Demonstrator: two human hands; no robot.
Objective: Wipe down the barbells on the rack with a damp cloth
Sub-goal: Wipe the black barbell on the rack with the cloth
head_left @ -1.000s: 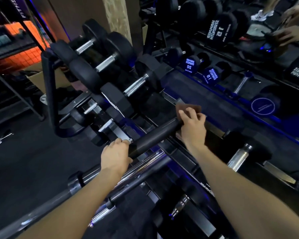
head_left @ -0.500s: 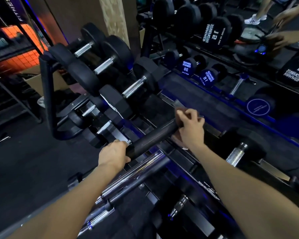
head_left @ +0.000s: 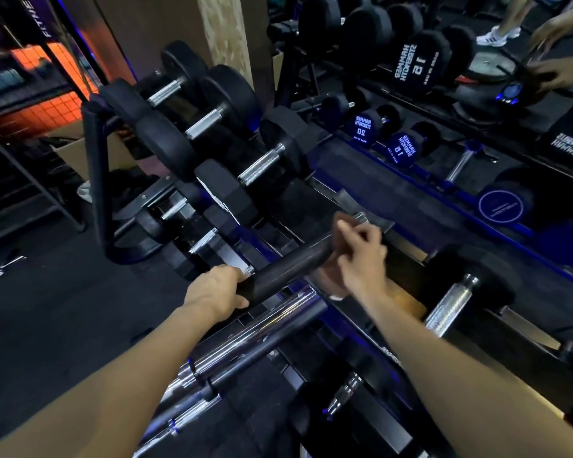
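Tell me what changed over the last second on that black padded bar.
The right hand, gripping the brown cloth, worked around the far end of the black padded bar, bunching the cloth lower under it. The left hand kept its grip on the near end; the bar stayed put.

Padded bar (head_left: 291, 264): lies across the dumbbell rack (head_left: 354, 200), between my two grips. My left hand (head_left: 217, 292) holds its near end; my right hand (head_left: 361, 256) holds the cloth (head_left: 333, 279) at its far end. Chrome barbells (head_left: 245, 345): just below the padded bar. Dumbbells (head_left: 262, 170): on the rack, behind and left. Single dumbbell (head_left: 450, 305): right of my right hand.
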